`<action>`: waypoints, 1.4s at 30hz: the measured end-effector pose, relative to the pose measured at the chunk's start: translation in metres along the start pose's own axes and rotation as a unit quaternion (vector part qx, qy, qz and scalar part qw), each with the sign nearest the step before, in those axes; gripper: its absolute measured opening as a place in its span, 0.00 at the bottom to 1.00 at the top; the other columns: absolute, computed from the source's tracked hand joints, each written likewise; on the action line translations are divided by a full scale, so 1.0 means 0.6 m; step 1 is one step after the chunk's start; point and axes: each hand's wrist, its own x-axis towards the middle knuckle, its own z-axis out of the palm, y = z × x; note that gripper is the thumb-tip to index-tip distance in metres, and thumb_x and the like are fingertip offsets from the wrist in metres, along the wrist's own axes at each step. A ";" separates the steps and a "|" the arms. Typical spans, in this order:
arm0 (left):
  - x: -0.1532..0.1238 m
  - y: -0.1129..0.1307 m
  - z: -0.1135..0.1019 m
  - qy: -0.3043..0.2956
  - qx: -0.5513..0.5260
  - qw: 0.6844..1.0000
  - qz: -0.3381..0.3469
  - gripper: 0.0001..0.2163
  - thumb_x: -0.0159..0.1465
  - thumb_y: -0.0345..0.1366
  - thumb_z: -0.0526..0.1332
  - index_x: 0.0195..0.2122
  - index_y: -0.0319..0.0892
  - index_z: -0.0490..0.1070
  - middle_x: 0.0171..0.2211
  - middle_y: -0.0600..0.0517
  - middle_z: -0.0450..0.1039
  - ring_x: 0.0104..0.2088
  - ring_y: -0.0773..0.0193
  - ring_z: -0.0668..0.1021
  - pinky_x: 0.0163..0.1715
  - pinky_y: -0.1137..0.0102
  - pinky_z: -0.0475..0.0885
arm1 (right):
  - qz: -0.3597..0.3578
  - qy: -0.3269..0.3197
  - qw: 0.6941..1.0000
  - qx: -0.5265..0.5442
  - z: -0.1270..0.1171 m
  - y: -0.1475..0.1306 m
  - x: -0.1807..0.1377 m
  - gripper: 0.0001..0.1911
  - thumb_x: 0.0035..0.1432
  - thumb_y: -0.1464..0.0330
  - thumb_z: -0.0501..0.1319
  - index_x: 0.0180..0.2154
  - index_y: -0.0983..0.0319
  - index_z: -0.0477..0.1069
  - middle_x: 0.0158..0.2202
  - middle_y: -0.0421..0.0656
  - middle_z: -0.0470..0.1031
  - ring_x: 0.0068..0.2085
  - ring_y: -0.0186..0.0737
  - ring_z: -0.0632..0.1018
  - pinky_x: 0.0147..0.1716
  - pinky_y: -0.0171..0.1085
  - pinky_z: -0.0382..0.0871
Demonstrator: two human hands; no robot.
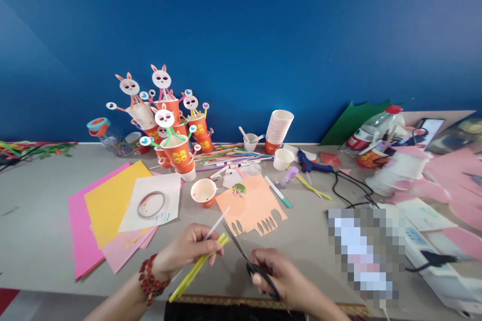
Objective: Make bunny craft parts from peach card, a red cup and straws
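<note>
My left hand (pixel 198 247), with red beads at the wrist, pinches two yellow pipe-cleaner-like strips (pixel 192 277) and a thin whitish stick (pixel 217 222). The strips' short upper ends stick out past my thumb, and their longer part slants down toward the table edge. In my right hand (pixel 276 275) are black-handled scissors (pixel 244 252), fingers through the loops. The blades point up and left, close to the upper ends of the strips; whether they touch cannot be told. Beyond the hands lies a peach paper sheet (pixel 254 200) with leaf-shaped cutouts along its near edge.
Paper cups with rabbit faces (pixel 178 155) stand at the back left. Coloured paper (pixel 90 230) and a tape roll (pixel 151 204) lie left. A cup (pixel 204 192), a cup stack (pixel 278 130), a glue gun (pixel 314 164) with cord and a power strip (pixel 433 271) are about.
</note>
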 end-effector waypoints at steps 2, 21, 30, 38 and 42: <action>0.003 0.001 0.003 -0.004 -0.001 1.000 0.003 0.19 0.58 0.51 0.64 0.31 0.36 0.77 0.19 0.54 0.72 0.18 0.73 0.59 0.20 0.74 0.50 | 0.000 -0.012 1.000 0.009 0.002 -0.007 -0.003 0.35 0.51 0.33 0.51 0.25 0.60 0.56 0.22 0.33 0.54 0.25 0.31 0.56 0.23 0.31 0.48; 0.031 0.011 0.028 0.123 -0.150 0.980 0.033 0.21 0.52 0.54 0.70 0.31 0.38 0.76 0.22 0.52 0.73 0.21 0.71 0.65 0.21 0.75 0.54 | 0.309 0.341 0.798 -0.389 -0.130 0.045 -0.098 0.21 0.61 0.51 0.54 0.22 0.56 0.55 0.21 0.42 0.72 0.26 0.47 0.75 0.24 0.37 0.53; 0.011 0.022 0.013 0.189 -0.200 0.959 0.069 0.18 0.49 0.50 0.73 0.29 0.39 0.76 0.22 0.52 0.75 0.27 0.66 0.73 0.28 0.74 0.65 | 0.324 0.330 0.774 -0.432 -0.168 0.066 -0.061 0.15 0.61 0.54 0.55 0.33 0.58 0.64 0.26 0.46 0.77 0.30 0.51 0.80 0.25 0.38 0.55; -0.004 0.019 0.008 0.212 -0.231 0.947 0.064 0.17 0.48 0.48 0.74 0.29 0.39 0.77 0.23 0.52 0.75 0.26 0.69 0.73 0.28 0.77 0.65 | 0.315 0.285 0.799 -0.426 -0.171 0.063 -0.051 0.09 0.58 0.59 0.57 0.32 0.57 0.62 0.30 0.42 0.76 0.29 0.46 0.78 0.23 0.35 0.54; -0.002 0.019 0.008 0.211 -0.242 0.944 0.075 0.17 0.48 0.47 0.74 0.30 0.39 0.77 0.25 0.52 0.77 0.25 0.69 0.74 0.27 0.77 0.65 | 0.278 0.278 0.828 -0.399 -0.169 0.050 -0.056 0.07 0.55 0.63 0.60 0.30 0.57 0.63 0.26 0.42 0.75 0.27 0.46 0.77 0.23 0.36 0.55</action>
